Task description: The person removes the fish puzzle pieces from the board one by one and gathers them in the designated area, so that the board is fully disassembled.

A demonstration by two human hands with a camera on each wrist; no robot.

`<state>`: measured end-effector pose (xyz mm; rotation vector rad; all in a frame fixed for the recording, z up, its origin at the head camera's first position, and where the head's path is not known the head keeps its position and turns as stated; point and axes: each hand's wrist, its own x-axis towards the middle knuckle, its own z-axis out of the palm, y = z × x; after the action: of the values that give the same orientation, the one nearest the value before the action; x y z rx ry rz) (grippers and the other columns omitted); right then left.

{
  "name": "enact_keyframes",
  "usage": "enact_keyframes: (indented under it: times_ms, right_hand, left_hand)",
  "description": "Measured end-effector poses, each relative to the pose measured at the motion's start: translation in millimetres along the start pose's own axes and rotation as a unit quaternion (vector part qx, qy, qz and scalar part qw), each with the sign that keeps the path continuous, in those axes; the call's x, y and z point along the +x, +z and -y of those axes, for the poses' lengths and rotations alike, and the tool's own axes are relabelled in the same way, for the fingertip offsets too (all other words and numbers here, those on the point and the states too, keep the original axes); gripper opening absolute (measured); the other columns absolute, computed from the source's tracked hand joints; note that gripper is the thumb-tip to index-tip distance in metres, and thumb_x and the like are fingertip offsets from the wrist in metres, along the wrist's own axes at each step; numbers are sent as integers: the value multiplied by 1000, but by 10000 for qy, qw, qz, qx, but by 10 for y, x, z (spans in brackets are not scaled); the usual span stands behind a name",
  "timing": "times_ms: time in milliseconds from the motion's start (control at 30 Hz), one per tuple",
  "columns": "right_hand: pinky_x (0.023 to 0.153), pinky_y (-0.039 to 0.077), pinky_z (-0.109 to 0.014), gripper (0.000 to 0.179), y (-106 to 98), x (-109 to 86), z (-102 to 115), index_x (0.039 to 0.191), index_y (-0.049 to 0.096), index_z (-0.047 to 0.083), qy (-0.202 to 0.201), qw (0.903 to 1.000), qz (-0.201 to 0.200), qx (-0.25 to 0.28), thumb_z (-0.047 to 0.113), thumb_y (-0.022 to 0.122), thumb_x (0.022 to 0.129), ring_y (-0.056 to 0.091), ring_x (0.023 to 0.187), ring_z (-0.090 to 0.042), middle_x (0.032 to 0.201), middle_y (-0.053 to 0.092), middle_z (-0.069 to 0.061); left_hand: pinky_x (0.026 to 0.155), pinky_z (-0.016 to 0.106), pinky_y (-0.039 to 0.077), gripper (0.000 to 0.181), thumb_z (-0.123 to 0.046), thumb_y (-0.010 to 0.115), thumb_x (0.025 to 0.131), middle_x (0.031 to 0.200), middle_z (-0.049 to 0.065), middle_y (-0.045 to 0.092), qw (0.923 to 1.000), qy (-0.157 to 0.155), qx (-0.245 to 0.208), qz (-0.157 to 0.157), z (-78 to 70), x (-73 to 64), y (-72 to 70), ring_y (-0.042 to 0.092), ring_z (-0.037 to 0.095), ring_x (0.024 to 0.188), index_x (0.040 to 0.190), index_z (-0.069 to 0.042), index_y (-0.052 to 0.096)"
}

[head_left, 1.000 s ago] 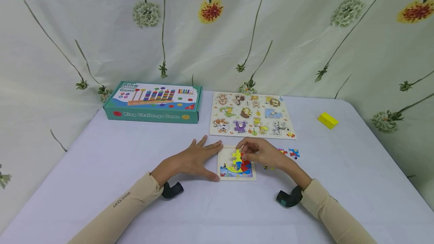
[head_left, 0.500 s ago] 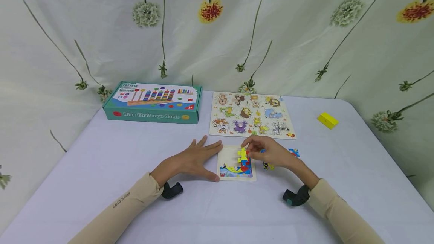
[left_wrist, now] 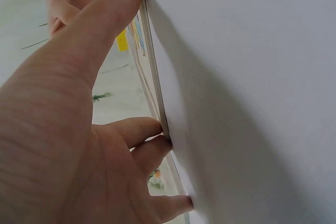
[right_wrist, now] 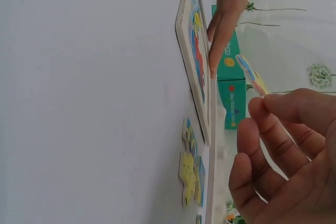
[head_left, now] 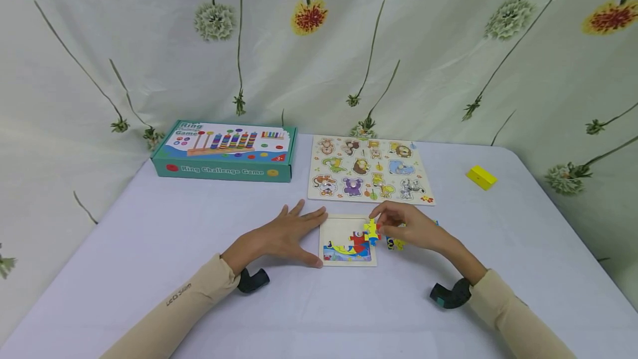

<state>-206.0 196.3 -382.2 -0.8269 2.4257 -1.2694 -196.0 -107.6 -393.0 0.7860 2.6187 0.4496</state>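
My left hand (head_left: 286, 237) lies with fingers spread at the left side of a small wooden jigsaw tray (head_left: 336, 226). Its thumb and fingertips touch the tray's edge, as the left wrist view also shows. Fitted pieces along the tray's bottom and lower right form a blue, yellow and red picture; bare wood shows above them. Between thumb and index finger, my right hand (head_left: 411, 227) pinches a yellow, red and blue jigsaw piece (head_left: 371, 231), raised over the tray's right edge. Several loose jigsaw pieces (right_wrist: 187, 179) lie on the table beside the tray, partly hidden by the right hand in the head view.
Behind the tray lies a large animal peg puzzle board (head_left: 344, 176). A green Ring Challenge Game box (head_left: 224, 151) stands at the back left, and a yellow block (head_left: 482, 177) at the back right. A flowered cloth hangs behind the table.
My right hand has moved right with the jigsaw piece, from over the tray's middle to its right edge, uncovering red fitted pieces. The left hand has stayed in place.
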Motion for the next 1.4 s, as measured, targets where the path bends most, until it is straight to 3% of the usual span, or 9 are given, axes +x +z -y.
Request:
enact_keyframes:
  times_ms: [833,1400]
  right_hand:
    - [70,50,-24,24,-205,-312,-187,113,59,4,462,9987,-197,18,9,64,91,59,79,-25,88,62,-8]
    - [68,53,-25,26,-287,-487,-297,116,58,1,763,9965,-295,186,7,62,91,61,76,-21,88,61,-11]
  left_hand:
    - [115,59,-3,101,-61,73,72,159,-8,17,10000,-36,-6,20,3,-5,0,-6,35,147,153,-22,26]
    - [116,56,-4,101,-62,73,72,159,-11,16,9999,-109,-36,-9,-2,-20,0,-6,33,147,153,-24,25]
